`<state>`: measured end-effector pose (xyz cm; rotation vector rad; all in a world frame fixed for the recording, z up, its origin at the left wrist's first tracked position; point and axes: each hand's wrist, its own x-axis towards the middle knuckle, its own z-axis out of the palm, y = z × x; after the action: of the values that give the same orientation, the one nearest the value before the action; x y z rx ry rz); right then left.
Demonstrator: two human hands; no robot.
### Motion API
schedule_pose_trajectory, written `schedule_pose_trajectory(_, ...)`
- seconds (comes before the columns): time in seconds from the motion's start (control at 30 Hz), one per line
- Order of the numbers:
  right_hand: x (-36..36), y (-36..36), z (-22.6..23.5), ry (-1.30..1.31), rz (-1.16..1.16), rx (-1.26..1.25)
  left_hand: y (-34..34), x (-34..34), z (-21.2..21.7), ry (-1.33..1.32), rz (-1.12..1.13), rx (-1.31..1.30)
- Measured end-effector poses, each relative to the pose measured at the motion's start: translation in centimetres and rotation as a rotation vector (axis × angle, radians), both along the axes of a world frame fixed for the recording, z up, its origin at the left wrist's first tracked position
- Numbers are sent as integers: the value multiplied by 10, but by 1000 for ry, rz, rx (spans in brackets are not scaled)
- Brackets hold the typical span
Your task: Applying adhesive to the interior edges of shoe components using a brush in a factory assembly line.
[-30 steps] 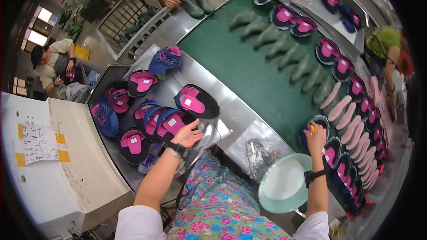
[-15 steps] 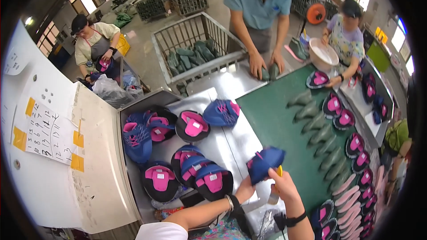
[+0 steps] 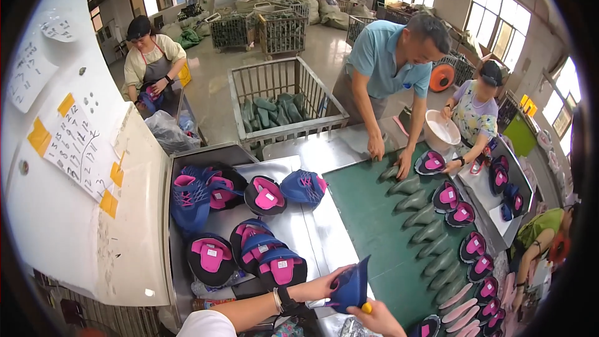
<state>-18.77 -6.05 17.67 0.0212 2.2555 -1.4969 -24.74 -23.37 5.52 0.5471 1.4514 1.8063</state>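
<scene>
My left hand point(image 3: 323, 286) is closed on the edge of a navy blue shoe upper point(image 3: 353, 288), which stands tilted above the front of the metal bench. Right beside the upper's lower edge, my right hand point(image 3: 378, 321) is closed around a small yellow-handled tool point(image 3: 367, 307); its working end is hidden. Left of my hands lie more blue uppers with pink linings, among them a pair of overlapping ones point(image 3: 282, 268) and a single one point(image 3: 211, 258). Farther back sit another lined upper point(image 3: 266, 196) and a laced-looking blue upper point(image 3: 303, 186).
A green conveyor belt point(image 3: 349, 212) carries a row of dark green shoe lasts point(image 3: 428, 232), uppers and pink insoles point(image 3: 455, 296). Across it, a co-worker in a blue shirt point(image 3: 388, 56) reaches onto the lasts. A metal cage cart point(image 3: 287, 131) stands behind the bench; a white panel point(image 3: 62, 87) rises at left.
My view has tipped up. Both hands have moved lower and left in the picture, and the upper has turned more upright. The blue-shirted co-worker's hands have shifted along the lasts.
</scene>
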Motion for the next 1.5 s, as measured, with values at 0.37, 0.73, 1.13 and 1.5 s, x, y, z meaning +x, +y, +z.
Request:
schedule_pose_trajectory(0.37, 98, 9, 61, -292, -8, 14, -3, 127, 5, -63, 328, 263)
schedule_pose_trajectory(0.73, 124, -6, 37, 197, -194, 53, 18, 140, 27, -129, 469, 388)
schedule_pose_trajectory(1.13, 65, -19, 22, -31, 121, 310, -11, 91, -4, -350, -15, 173)
schedule_pose_trajectory(1.5, 17, -57, 39, -20, 195, 397, -48, 54, -18, -522, 117, 219)
